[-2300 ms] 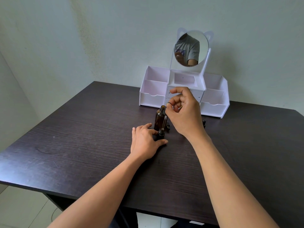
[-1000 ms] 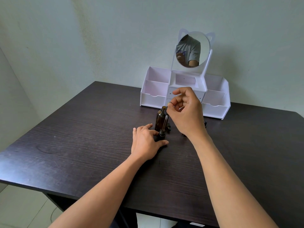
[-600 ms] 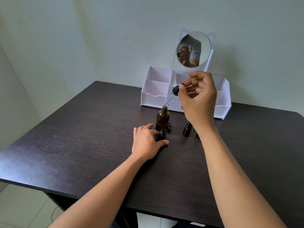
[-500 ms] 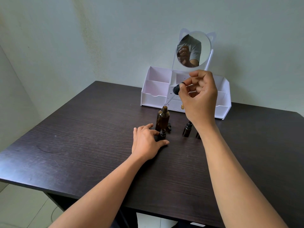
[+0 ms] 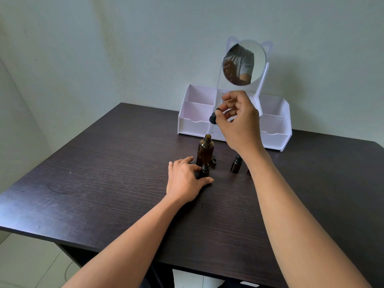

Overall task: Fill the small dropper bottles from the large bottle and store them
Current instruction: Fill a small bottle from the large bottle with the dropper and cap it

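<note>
The large amber bottle [image 5: 205, 151] stands open in the middle of the dark table [image 5: 104, 173]. My right hand [image 5: 239, 121] pinches a black-capped dropper [image 5: 213, 119] above it, with the glass tip pointing down at the bottle's mouth. My left hand [image 5: 187, 179] rests on the table and grips a small open dropper bottle [image 5: 204, 170] between thumb and fingers. A second small bottle [image 5: 235, 164] stands to the right, partly behind my right wrist. A small black cap [image 5: 214, 163] lies beside the large bottle.
A white organiser [image 5: 274, 138] with several open compartments and a round cat-ear mirror [image 5: 244, 63] stands at the back against the wall. The table's front edge runs near my forearms, and its left edge drops to a tiled floor.
My right hand lifted the dropper up out of the small bottle and now holds it over the large bottle's mouth. The left hand stayed on the small bottle.
</note>
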